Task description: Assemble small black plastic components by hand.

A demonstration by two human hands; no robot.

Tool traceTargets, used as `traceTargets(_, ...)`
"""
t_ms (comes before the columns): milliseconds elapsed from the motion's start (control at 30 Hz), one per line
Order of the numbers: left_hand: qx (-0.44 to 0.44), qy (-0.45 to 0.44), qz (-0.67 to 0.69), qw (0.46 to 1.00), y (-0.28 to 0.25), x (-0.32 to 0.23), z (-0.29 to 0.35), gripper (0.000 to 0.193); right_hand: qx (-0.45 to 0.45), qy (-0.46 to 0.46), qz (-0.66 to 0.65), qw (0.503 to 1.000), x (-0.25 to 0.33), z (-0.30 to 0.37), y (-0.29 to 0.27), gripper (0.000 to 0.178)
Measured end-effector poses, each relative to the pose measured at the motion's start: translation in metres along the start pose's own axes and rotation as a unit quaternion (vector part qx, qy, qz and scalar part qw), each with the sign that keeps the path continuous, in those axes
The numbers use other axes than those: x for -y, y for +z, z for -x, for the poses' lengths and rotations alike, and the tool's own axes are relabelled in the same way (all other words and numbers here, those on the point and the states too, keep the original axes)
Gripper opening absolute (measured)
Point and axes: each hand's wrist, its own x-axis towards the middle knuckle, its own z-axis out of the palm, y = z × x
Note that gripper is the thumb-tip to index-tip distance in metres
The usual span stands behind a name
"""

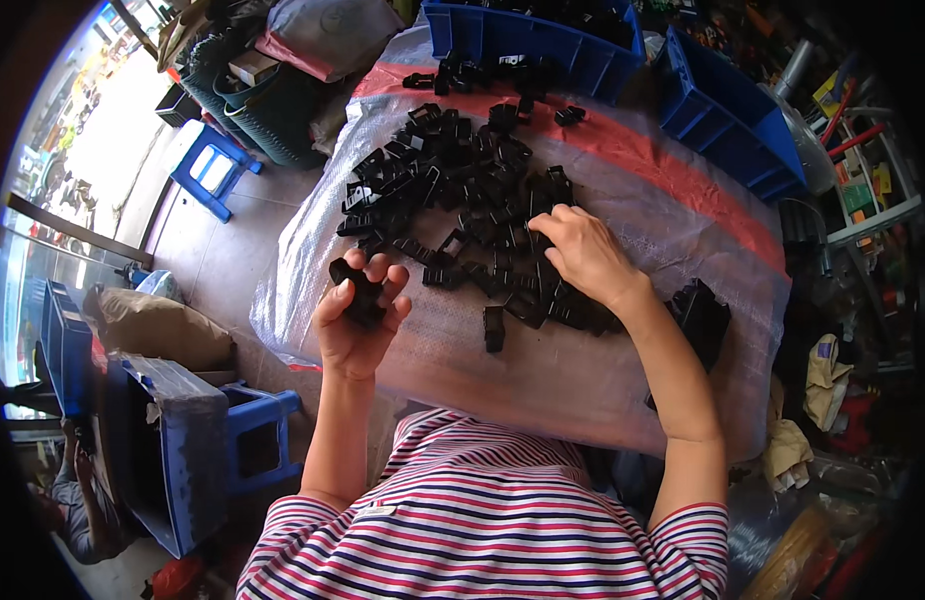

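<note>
Black plastic pieces lie in a loose, overlapping pile at upper centre of the frame, angles mixed. A single piece lies at the pile's lower edge. The left hand grips a dark piece, left of centre.

Grey tiled floor; 1 blue stool near sunlit doorway; metal rack right.
</note>
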Motion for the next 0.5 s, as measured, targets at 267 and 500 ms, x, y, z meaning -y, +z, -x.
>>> traceTargets(267, -0.024, 0.179, -0.898, 0.402, 0.015, 0.016, -0.013, 0.026, -0.166, 0.152, -0.34, 0.913, 0.061, 0.052, -0.035, 0.028)
traceTargets(500, 0.093, 0.159, -0.959, 0.213, 0.005, 0.043, -0.018, 0.038, -0.209, 0.194, -0.489, 0.824, 0.088, 0.087, -0.003, 0.021)
